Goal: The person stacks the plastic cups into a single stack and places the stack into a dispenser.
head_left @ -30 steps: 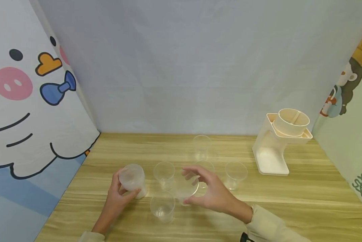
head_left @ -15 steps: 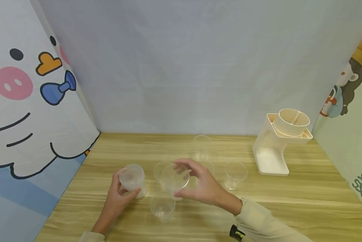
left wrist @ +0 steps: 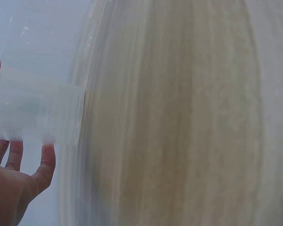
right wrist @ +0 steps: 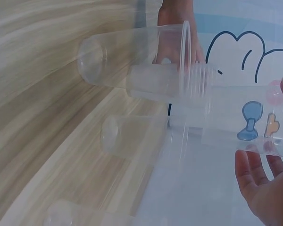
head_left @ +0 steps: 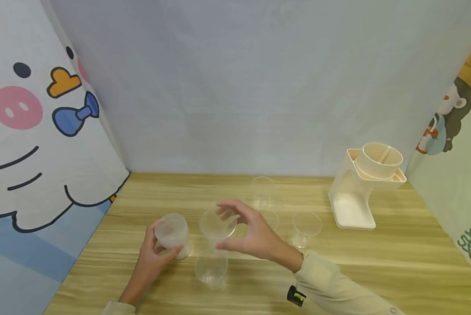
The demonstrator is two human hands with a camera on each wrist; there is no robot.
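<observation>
Cup stack (head_left: 172, 232): in the left hand (head_left: 154, 254), leftmost
Held cup (head_left: 222, 228): in the right hand (head_left: 255, 235), behind the front cup (head_left: 212, 271)
Middle cup (head_left: 272, 220): partly behind the right hand
Far cup (head_left: 262, 192): behind the middle cup
Right cup (head_left: 307, 227): right of the middle cup
Stand (head_left: 349, 188): on the surface (head_left: 385, 271), right of every cup

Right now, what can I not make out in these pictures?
Head view: part of one clear plastic cup, hidden behind the right hand.
Left wrist view: part of the left hand, cut by the left edge.
Right wrist view: part of the lowest cup, cut by the bottom edge.
</observation>
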